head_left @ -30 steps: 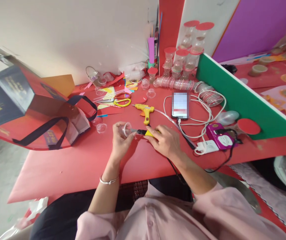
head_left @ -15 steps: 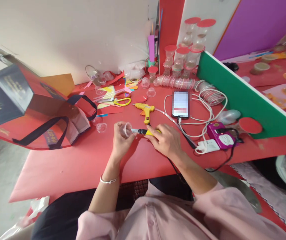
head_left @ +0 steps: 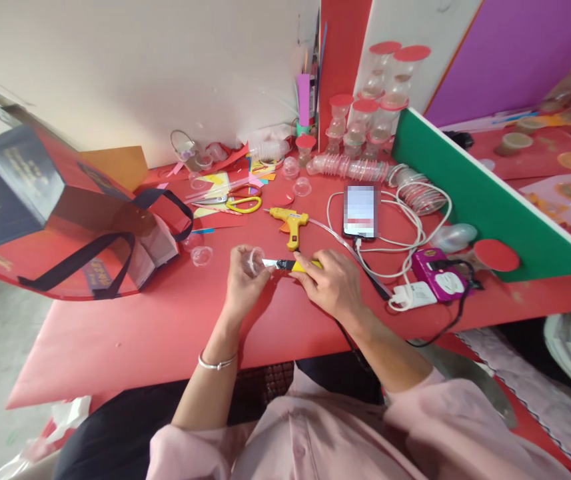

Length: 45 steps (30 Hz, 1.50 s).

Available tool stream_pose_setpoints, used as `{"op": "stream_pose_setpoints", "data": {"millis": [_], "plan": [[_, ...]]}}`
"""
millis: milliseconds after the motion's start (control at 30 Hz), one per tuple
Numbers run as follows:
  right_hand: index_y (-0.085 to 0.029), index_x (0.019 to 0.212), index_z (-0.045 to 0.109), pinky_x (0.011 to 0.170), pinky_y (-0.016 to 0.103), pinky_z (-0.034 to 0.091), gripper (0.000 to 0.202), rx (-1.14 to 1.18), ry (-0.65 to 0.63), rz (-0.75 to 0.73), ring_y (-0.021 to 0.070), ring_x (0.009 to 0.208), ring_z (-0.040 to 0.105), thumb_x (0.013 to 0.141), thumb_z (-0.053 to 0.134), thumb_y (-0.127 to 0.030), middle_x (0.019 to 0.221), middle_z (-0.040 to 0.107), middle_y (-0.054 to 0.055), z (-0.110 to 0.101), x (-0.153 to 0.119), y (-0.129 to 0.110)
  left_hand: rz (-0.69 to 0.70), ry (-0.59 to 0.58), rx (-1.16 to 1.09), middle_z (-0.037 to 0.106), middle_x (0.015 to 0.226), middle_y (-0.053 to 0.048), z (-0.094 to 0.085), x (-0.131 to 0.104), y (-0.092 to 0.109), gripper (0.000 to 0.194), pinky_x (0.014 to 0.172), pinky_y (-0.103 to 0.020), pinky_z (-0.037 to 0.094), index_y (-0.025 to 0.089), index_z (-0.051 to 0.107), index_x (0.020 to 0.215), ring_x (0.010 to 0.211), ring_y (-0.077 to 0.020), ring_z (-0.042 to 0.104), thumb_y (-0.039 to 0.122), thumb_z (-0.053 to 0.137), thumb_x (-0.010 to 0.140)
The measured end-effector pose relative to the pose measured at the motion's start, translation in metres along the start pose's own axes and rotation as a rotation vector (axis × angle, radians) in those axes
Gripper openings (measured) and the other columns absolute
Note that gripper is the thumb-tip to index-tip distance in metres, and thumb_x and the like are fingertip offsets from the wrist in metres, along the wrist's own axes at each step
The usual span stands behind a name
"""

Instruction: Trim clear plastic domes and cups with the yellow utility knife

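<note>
Over the red table, my left hand [head_left: 246, 283] is closed around a small clear plastic cup [head_left: 256, 260], held on its side with the opening turned right. My right hand [head_left: 332, 283] grips the yellow and black handle of a utility knife [head_left: 285, 265]. Its blade points left and meets the cup near my left thumb; whether it cuts in cannot be made out. Just beyond my hands lies a yellow hot glue gun [head_left: 290, 223]. Another clear cup [head_left: 202, 256] rests on the table to the left.
Yellow-handled scissors [head_left: 242, 202] lie on paper scraps. A phone [head_left: 360, 211] on a white cable lies near a purple power strip [head_left: 448, 277]. Stacked clear cups [head_left: 350, 167] line the back, beside a green divider [head_left: 465, 193]. A large bag [head_left: 65, 227] stands at left.
Both hands keep their hold on cup and knife, almost in place. The knife blade appears slightly turned, its flat side brighter. The view has shifted a little.
</note>
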State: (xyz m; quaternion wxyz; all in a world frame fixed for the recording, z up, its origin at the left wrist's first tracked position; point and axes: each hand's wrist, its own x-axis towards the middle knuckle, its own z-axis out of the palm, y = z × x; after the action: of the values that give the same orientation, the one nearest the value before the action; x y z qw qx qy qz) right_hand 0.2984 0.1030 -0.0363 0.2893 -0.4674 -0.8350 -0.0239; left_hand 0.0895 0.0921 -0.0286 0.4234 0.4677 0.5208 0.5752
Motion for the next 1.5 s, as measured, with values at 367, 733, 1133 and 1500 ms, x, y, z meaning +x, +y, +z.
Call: {"op": "stream_pose_setpoints", "data": {"millis": [367, 733, 1133, 1500], "plan": [[-0.029, 0.131, 0.07, 0.074, 0.035, 0.031, 0.039, -0.015, 0.023, 0.005, 0.0199, 0.082, 0.05, 0.099, 0.058, -0.048, 0.09, 0.064, 0.006, -0.001, 0.0, 0.0, -0.002, -0.036, 0.043, 0.059, 0.1, 0.001, -0.004, 0.0, 0.0, 0.047, 0.07, -0.023, 0.05, 0.026, 0.047, 0.107, 0.076, -0.0084, 0.058, 0.012, 0.078, 0.074], [-0.029, 0.13, 0.07, 0.073, 0.036, 0.03, 0.038, -0.037, 0.022, -0.003, 0.0199, 0.082, 0.05, 0.099, 0.058, -0.048, 0.091, 0.065, 0.006, -0.003, 0.001, -0.003, -0.026, -0.022, 0.072, 0.059, 0.095, 0.003, -0.004, 0.001, -0.002, 0.047, 0.072, -0.023, 0.051, 0.026, 0.048, 0.104, 0.077, -0.0088, 0.059, 0.011, 0.078, 0.073], [-0.029, 0.131, 0.07, 0.073, 0.036, 0.03, 0.038, -0.041, 0.014, 0.003, 0.0207, 0.083, 0.05, 0.099, 0.058, -0.047, 0.091, 0.065, 0.007, -0.002, 0.0, -0.003, -0.043, 0.0, 0.152, 0.059, 0.084, 0.003, -0.008, 0.0, -0.009, 0.04, 0.068, -0.024, 0.05, 0.024, 0.052, 0.104, 0.071, -0.0104, 0.059, 0.014, 0.077, 0.074], [-0.028, 0.129, 0.071, 0.075, 0.035, 0.032, 0.039, 0.026, -0.011, -0.023, 0.0195, 0.081, 0.051, 0.099, 0.058, -0.05, 0.088, 0.064, 0.006, -0.003, 0.004, 0.003, -0.054, 0.019, 0.222, 0.061, 0.084, 0.002, -0.006, -0.001, 0.003, 0.047, 0.067, -0.024, 0.048, 0.02, 0.054, 0.105, 0.07, -0.0114, 0.059, 0.015, 0.08, 0.067]]}}
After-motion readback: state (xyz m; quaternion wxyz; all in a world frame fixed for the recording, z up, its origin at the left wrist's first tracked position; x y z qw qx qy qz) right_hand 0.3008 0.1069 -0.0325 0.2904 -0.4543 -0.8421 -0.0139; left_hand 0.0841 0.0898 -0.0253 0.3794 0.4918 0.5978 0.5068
